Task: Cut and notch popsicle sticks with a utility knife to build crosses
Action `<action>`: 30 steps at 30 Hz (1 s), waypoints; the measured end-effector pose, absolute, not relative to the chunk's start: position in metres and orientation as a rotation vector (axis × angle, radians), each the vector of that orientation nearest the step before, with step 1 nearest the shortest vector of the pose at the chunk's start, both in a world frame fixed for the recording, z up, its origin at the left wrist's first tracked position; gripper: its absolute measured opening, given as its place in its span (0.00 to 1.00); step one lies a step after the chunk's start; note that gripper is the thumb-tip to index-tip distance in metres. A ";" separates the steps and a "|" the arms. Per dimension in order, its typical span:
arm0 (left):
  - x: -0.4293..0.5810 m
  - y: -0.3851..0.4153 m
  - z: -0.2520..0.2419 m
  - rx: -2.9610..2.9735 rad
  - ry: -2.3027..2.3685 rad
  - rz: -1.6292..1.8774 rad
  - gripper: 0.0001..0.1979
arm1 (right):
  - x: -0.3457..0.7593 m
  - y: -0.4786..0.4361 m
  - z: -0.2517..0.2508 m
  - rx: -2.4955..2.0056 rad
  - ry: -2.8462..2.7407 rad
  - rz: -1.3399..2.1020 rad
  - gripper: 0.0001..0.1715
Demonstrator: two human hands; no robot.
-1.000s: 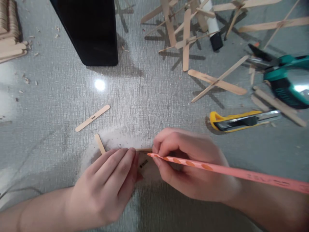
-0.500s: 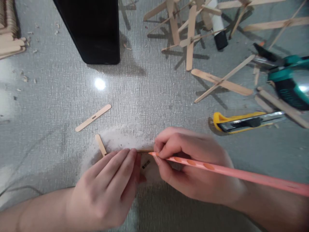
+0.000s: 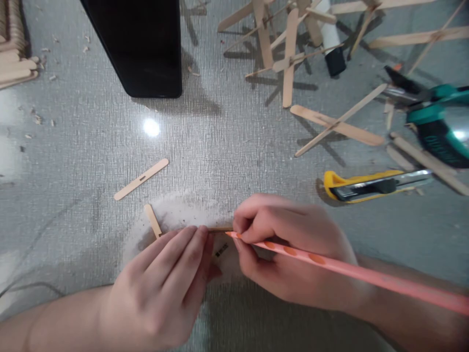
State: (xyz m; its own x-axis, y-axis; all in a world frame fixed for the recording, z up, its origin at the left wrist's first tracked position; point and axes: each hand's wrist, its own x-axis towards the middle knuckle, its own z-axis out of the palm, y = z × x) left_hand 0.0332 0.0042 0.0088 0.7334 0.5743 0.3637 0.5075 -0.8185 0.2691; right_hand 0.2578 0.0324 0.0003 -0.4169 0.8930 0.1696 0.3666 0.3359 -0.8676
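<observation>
Between my two hands a thin wooden craft stick shows edge-on. My left hand is closed on its left end, with the fingertips pressed together. In my right hand a pink pencil is pinched close to its sharpened tip, which points left and lies at or just below the stick's edge. The right fingertips also meet the stick's right end. Beyond my left hand lie a craft stick with a small slot and another stick, partly hidden by my fingers. A whitish round patch lies under the hands.
A dark phone lies at the upper left, near stacked sticks. At the upper right are several crossed stick pieces, a white tube with a black cap, and green-handled pliers. A yellow utility knife lies beyond my right hand.
The pencil's rear end has swung slightly down toward me, while its tip stays at the stick. My right hand has shifted a little; my left hand stays in place.
</observation>
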 end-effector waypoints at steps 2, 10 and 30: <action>0.033 0.004 0.009 2.781 0.877 0.658 0.08 | 0.257 0.032 0.000 -1.102 -1.939 1.017 0.15; 0.034 0.003 0.008 2.783 0.894 0.670 0.08 | 0.256 0.031 -0.001 -1.103 -1.956 0.995 0.15; 0.033 0.005 0.010 2.777 0.859 0.653 0.04 | 0.257 0.030 -0.001 -1.082 -1.948 1.023 0.14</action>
State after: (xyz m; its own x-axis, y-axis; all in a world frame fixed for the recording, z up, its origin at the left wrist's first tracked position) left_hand 0.0328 0.0053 0.0096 0.7392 0.5696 0.3594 0.4987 -0.8215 0.2764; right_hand 0.2567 0.0297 -0.0010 -0.4268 0.8864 0.1793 0.3556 0.3468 -0.8679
